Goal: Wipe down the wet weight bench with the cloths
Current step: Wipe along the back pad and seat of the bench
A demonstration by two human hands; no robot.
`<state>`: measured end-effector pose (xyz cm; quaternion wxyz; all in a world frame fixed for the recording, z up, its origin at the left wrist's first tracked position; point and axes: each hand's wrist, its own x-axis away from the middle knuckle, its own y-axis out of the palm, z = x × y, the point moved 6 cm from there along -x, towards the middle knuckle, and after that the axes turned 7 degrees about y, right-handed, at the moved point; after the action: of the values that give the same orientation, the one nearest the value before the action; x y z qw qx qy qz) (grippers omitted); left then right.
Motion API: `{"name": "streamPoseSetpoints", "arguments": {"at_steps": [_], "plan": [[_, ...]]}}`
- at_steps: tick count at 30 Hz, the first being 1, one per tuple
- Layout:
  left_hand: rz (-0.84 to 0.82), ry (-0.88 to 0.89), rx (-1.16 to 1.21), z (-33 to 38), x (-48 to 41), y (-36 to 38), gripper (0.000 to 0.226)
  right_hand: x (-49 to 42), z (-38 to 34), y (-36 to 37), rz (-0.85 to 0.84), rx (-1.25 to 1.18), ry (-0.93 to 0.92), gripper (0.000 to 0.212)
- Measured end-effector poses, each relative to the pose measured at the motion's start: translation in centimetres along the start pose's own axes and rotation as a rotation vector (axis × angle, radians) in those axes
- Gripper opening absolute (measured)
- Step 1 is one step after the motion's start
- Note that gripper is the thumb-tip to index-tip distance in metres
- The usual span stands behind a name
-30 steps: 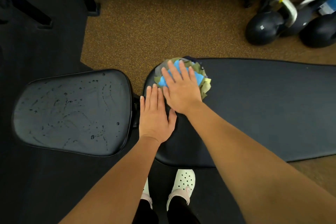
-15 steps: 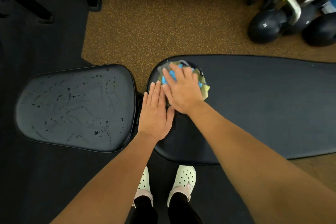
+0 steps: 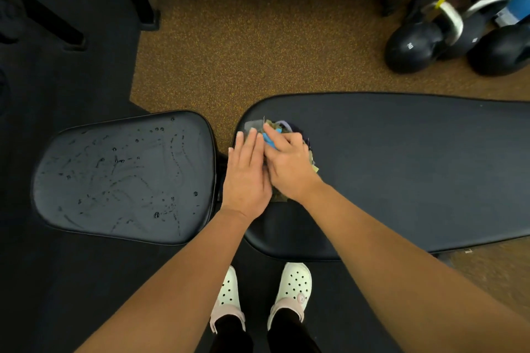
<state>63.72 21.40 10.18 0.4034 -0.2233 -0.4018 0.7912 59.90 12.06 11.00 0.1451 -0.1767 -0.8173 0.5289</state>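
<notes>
Left hand [image 3: 246,178] lies flat; right hand [image 3: 289,169] has fingers seemingly curled.

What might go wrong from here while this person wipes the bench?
1. The cloths are a loose bundle of small pieces gripped by the right hand; some may slip out and drop into the gap beside the left hand.
2. Water drops cover the seat pad, while both hands are on the long pad; the seat may get missed.
</notes>
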Motion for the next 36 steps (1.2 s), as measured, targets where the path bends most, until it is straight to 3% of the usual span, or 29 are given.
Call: {"name": "streamPoseSetpoints", "arguments": {"at_steps": [4, 7, 13, 17, 21, 27, 33, 36], "plan": [[-0.114, 0.038, -0.268, -0.4, -0.5, 0.8, 0.061, -0.8, 0.3, 0.0, -0.065, 0.167, -0.033, 0.042], [-0.163, 0.031, -0.325, -1.6, -0.8, 0.9, 0.063, -0.9, 0.0, 0.6, -0.126, 0.223, 0.015, 0.055], [-0.234, 0.005, -0.358, -0.2, 1.3, 1.5, 0.072, 0.2, 1.3, 0.5, -0.270, 0.247, -0.116, 0.062], [-0.356, 0.086, -0.416, -0.9, -0.2, -0.2, 0.076, -0.9, 0.1, 0.9, -0.245, 0.243, 0.043, 0.056], [-0.302, 0.046, -0.576, -4.9, 0.0, -4.4, 0.071, -0.6, -2.6, 1.8, -0.197, 0.273, 0.167, 0.074], [-0.246, -0.009, -0.470, -9.0, 2.6, -5.3, 0.061, 1.9, -1.8, 2.0, -0.214, 0.376, -0.143, 0.061], [-0.219, -0.032, -0.480, -9.3, 2.8, -5.0, 0.060, -1.1, -2.2, 2.3, -0.091, 0.359, 0.251, 0.064], [-0.215, -0.038, -0.473, -9.4, 2.8, -5.0, 0.061, 0.3, -4.3, 3.2, -0.172, 0.372, 0.081, 0.064]]}}
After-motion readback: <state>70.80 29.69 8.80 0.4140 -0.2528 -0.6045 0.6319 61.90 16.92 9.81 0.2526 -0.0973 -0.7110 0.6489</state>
